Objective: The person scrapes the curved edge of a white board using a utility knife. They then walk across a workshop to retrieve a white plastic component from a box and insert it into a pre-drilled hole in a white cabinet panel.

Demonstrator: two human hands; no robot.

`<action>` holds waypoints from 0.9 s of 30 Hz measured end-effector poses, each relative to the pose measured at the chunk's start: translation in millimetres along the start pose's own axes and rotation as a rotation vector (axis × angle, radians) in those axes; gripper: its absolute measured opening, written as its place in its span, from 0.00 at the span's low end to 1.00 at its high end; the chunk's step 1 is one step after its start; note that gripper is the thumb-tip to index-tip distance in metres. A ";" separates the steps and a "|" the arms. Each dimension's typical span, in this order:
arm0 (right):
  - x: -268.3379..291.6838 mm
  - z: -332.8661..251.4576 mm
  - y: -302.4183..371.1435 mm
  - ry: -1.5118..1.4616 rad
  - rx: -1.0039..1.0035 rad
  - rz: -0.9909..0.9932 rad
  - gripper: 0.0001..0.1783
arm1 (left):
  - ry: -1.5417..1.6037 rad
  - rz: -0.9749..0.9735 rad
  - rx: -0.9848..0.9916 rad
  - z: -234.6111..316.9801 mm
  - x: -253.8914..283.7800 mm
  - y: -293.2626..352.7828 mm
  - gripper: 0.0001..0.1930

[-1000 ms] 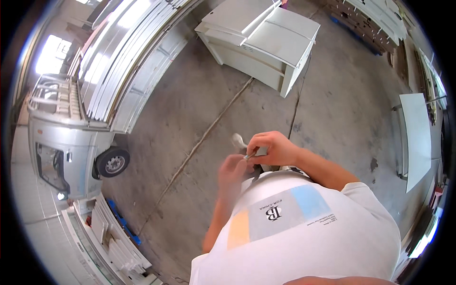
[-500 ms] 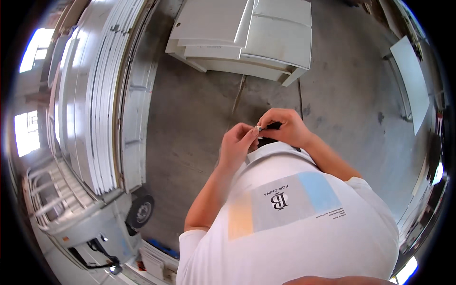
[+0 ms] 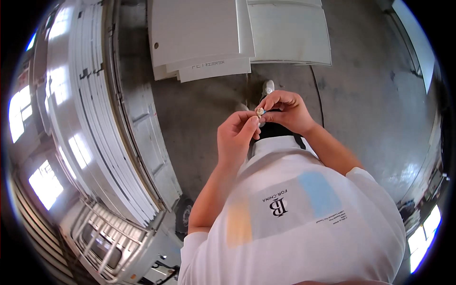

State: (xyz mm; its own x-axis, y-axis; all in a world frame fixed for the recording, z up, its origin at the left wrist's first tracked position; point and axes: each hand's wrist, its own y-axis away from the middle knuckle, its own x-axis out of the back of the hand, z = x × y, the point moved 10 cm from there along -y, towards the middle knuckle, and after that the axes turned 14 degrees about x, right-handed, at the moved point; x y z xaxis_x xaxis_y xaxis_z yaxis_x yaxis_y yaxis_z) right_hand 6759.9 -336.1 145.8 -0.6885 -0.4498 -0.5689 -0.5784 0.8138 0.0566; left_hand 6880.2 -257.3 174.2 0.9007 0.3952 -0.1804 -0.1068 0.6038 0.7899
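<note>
In front of my waist, both hands meet at the fingertips. A small pale-gold piece with a touch of blue at its side is pinched between them, too small for its kind to be told. My left hand is closed, its thumb and forefinger on the piece's lower left side. From the right, my right hand grips it too, with the fingers curled over. One white shoe shows on the floor beyond the hands.
White panels lie stacked ahead, beside a pale flat-topped piece. Along the left stands a truck loaded with long white boards. A white panel leans at the far right. Grey concrete floor lies between.
The stacked panels now appear nearer, and a white shoe has come into view beyond my hands. My fingers still pinch the small piece, which now shows more plainly.
</note>
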 end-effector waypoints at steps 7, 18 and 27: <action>6.9 -1.2 -33.7 0.352 0.124 0.155 0.11 | -0.121 -0.136 0.155 30.3 17.1 -56.6 0.07; 2.1 102.0 -43.4 -0.103 -0.142 0.482 0.10 | -0.370 -0.329 0.301 35.7 61.5 -152.2 0.03; -2.9 148.5 -30.2 -0.483 -0.197 0.550 0.10 | -0.378 -0.347 0.431 -18.6 82.8 -182.4 0.04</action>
State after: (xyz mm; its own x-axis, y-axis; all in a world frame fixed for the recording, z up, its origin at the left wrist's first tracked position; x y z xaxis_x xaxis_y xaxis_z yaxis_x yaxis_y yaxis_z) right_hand 6844.3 -304.8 23.9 -0.6584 0.2497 -0.7100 -0.3058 0.7732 0.5556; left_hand 6966.4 -321.8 4.3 0.9464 -0.0889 -0.3105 0.3228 0.2905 0.9008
